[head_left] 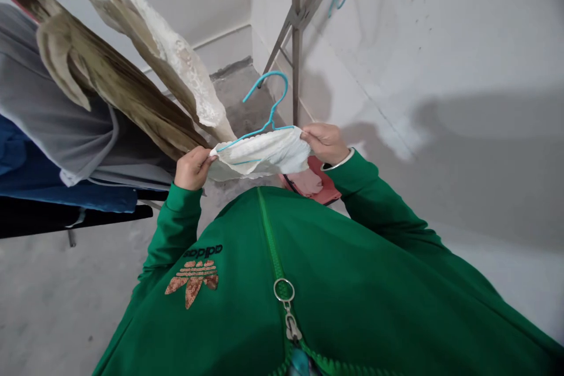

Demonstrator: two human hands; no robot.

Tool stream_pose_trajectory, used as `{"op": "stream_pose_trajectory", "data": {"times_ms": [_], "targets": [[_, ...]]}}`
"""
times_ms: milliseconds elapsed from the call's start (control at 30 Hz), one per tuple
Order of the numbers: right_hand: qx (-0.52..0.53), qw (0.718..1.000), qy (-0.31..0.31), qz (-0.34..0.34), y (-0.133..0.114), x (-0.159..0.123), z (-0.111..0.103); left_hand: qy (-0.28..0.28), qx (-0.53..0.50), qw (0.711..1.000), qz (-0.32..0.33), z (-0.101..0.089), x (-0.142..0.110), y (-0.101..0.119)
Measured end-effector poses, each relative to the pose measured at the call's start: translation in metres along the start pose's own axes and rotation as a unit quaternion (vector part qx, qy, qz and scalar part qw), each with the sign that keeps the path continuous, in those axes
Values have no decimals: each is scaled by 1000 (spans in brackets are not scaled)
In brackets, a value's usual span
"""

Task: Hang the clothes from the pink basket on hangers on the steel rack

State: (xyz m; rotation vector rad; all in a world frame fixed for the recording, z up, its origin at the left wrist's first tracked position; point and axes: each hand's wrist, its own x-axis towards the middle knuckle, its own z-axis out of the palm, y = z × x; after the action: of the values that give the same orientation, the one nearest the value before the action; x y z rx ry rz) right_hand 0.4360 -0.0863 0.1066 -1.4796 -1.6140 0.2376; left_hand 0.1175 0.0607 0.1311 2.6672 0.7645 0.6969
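L hand pinching one edge of cream lace-trim garment, R hand clasping other edge, teal wire hanger partly inside it between hands, hook up; hanging step, R side seemingly needs seating on hanger.

left hand, right hand pinching, held well apart

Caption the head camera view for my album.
The left hand and right hand hold a white lace garment on a blue wire hanger.
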Motion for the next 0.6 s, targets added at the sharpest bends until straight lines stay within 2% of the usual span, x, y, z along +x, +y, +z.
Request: {"op": "stream_pose_trajectory", "data": {"times_ms": [133,233,433,600], "targets": [[3,1000,-11,5,6,-2,-1,31,49,998,3,0,5,9],[0,998,-59,16,20,-7,-5,76,45,996,10,-8,5,9],[13,990,-94,106,54,-28,-12,104,45,993,27,-36,-2,-4],[53,978,-133,154,58,-34,-27,137,52,987,69,-53,-10,-19]]}}
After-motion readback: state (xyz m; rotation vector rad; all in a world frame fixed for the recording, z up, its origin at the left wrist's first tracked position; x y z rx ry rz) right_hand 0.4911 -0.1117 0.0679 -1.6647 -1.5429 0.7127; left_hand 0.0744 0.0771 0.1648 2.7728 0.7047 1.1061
